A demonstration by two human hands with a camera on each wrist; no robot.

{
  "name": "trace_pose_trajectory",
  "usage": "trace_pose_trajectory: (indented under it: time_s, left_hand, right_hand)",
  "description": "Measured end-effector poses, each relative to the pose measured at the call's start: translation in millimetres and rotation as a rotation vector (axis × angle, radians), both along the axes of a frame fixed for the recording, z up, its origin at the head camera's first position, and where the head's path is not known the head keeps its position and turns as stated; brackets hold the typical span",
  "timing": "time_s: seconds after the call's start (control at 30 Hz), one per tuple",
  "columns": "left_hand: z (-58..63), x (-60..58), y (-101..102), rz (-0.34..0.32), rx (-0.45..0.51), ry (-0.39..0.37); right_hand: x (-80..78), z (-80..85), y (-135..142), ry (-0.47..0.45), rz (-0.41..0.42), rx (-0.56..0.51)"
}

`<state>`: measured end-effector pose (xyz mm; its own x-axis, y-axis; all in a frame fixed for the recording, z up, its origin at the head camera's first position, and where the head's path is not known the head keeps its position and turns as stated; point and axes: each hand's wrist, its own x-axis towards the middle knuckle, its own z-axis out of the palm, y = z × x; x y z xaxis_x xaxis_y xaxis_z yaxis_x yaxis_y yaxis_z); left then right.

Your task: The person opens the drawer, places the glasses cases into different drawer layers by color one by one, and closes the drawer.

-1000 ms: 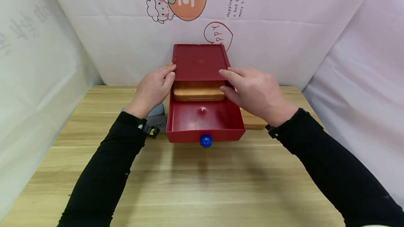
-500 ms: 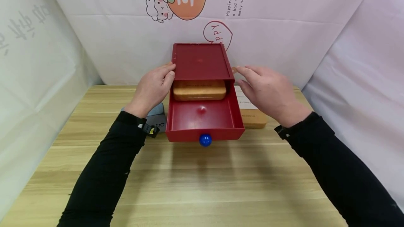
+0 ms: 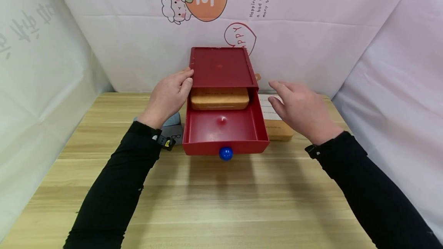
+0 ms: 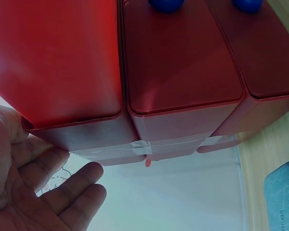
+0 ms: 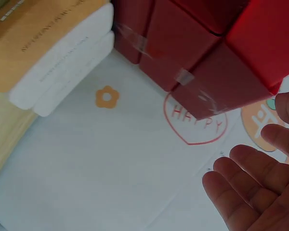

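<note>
A red drawer cabinet stands at the back of the table, its units stacked one above another, as the left wrist view shows. Its top drawer is pulled out, blue knob facing me. Inside, toward the back of the drawer, lies a tan oblong case, partly under the cabinet top. My left hand rests against the cabinet's upper left side, thumb and fingertips near the top edge. To the right of the cabinet, my right hand is held in the air, fingers extended and holding nothing.
Right of the cabinet are stacked white cases and a tan case. A grey case with a glasses print sits at the left, partly behind my wrist. White printed cloth hangs behind and along both sides.
My right hand has drawn away to the right from the cabinet's upper right edge, uncovering the drawer's right side and the stacked cases. My left hand stays in place.
</note>
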<state>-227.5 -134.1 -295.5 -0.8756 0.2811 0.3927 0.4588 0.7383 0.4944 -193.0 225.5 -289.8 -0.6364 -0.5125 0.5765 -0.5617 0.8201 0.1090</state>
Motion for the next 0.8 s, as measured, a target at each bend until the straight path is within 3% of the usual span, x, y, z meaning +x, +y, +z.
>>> trace_pose_trajectory:
  time_s: [0.4, 0.8]
  left_hand:
    - [0.2, -0.1, 0.5, 0.001, 0.000, -0.012]
    - [0.1, -0.2, 0.5, 0.004, -0.005, -0.019]
  right_hand:
    - [-5.5, -33.4, 5.7, -0.196, -0.099, 0.095]
    - [-14.6, -67.9, 11.4, -0.208, -0.038, 0.127]
